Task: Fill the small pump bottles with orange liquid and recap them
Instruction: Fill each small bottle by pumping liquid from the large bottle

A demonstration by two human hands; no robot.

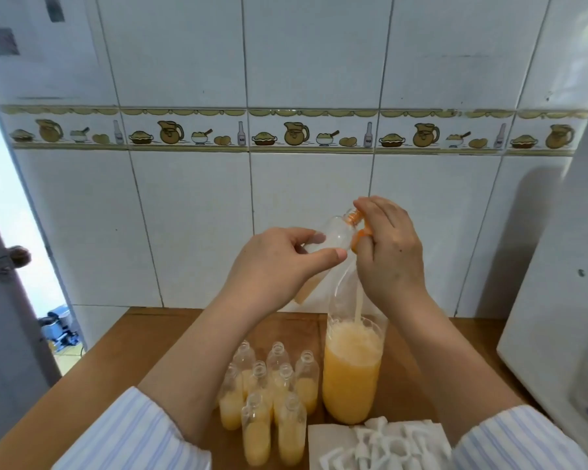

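My left hand (286, 262) grips a small clear bottle (336, 234) held tilted above the table, neck up and to the right, with orange liquid pooled in its lower end. At that neck my right hand (387, 252) pinches an orange fitting (355, 218). From under this hand a clear tube (357, 300) runs down into a tall open bottle of orange liquid (352, 378). Several small open bottles (269, 395), each partly filled with orange liquid, stand in a cluster left of the tall bottle. White pump caps (387, 446) lie in a heap on a paper towel at the front.
All of it sits on a wooden table (143, 340) against a white tiled wall (197, 225). A large white appliance (557, 317) stands close on the right. On the left a door (11, 300) is ajar.
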